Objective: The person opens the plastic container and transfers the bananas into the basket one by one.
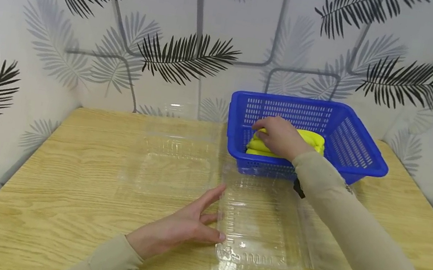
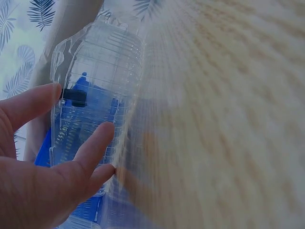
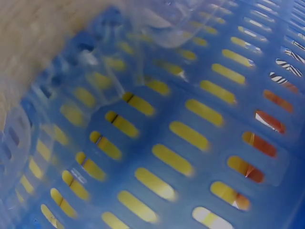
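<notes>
My right hand point(image 1: 282, 138) reaches down into the blue plastic basket point(image 1: 368, 151). Its curled fingers and thumb are on the left end of a soft, rolled-looking yellow bundle point(image 1: 312, 139). The right wrist view shows yellow through the slots of the basket wall point(image 3: 181, 109); the hand itself is hidden there. With fingers spread, my left hand point(image 1: 184, 227) touches the left side of a clear plastic container point(image 1: 258, 228), which stands in front of the basket. In the left wrist view, the thumb of that hand point(image 2: 52, 181) is at the container's rim and fingertips lie along its ribbed wall point(image 2: 105, 62).
A second clear container point(image 1: 175, 173) stands to the left on the wooden table point(image 1: 74, 187). The basket stands near the leaf-patterned wall point(image 1: 235, 23) at the back. My right forearm passes over the table's right side.
</notes>
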Motion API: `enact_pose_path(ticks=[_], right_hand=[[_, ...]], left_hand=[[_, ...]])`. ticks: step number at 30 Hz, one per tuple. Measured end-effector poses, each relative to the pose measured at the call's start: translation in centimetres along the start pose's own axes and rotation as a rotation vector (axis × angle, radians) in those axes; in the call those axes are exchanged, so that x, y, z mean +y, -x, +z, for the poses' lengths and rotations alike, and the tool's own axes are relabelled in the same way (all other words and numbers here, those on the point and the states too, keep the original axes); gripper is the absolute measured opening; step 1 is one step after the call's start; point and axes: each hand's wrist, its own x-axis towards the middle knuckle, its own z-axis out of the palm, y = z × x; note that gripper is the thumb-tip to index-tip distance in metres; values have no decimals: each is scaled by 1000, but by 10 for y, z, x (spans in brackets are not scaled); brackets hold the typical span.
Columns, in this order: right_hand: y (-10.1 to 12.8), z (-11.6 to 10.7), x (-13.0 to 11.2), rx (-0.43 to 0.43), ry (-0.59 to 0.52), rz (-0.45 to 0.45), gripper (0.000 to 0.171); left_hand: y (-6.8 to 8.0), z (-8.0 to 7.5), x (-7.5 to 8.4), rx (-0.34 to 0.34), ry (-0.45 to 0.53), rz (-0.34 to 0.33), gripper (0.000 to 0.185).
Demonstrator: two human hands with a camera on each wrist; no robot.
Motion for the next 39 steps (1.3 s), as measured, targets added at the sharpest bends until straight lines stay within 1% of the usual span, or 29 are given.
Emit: enact_pose_path(ticks=[5, 10, 17, 23, 30, 33, 39], right_hand=[[0, 1, -2, 10, 10, 12, 25], [0, 3, 0, 27, 26, -1, 24], [2, 3, -2, 45, 51, -29, 23], [7, 1, -5, 61, 72, -45, 25], [18, -7, -16, 91, 109, -37, 27], [25, -8, -23, 97, 107, -37, 28], [43, -8, -35, 127, 149, -72, 30]], left_hand=[[1, -1, 0, 12, -27, -3, 105], [0, -1, 0, 16, -40, -7, 106], [-3, -1, -1, -2, 5, 0, 106], [-3, -1, -1, 0, 0, 1, 105], [-2, -1, 0, 6, -67, 7, 103], [-1, 0, 1, 10, -82, 6, 99], [4, 3, 6, 36, -123, 12, 94]])
